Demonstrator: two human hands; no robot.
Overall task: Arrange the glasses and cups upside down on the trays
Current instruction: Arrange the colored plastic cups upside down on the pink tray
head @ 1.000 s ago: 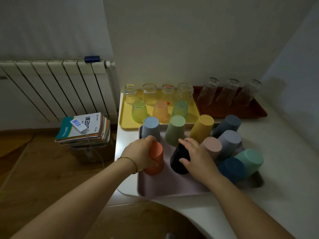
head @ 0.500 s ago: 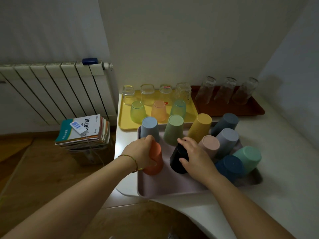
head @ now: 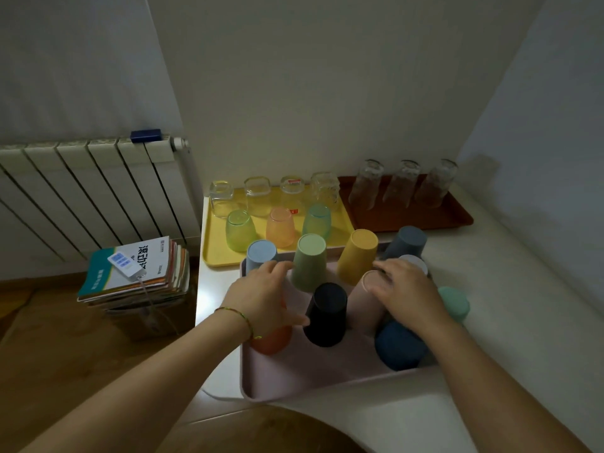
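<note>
A pink tray (head: 294, 380) holds several plastic cups upside down: light blue (head: 260, 253), green (head: 310, 259), yellow (head: 358, 253), black (head: 327, 315), pink (head: 364, 304) and orange (head: 273, 341). The slate (head: 408, 240), grey (head: 416, 261), mint (head: 454, 302) and dark blue (head: 398, 344) cups crowd its right end, leaning. My left hand (head: 261, 295) lies over the orange cup, fingers stretched toward the light blue cup. My right hand (head: 405, 289) rests its fingers on the pink cup's base, beside the grey cup. The black cup stands free between my hands.
A yellow tray (head: 214, 246) behind carries clear and tinted glasses upside down. A brown tray (head: 408, 220) holds three tall glasses against the wall. Left of the white counter (head: 523, 322) are a radiator (head: 98, 197) and a book stack (head: 137, 269) on the floor.
My right hand let go of the black cup and moved right onto the pink cup. My left hand loosened from the orange cup and its fingers reached forward.
</note>
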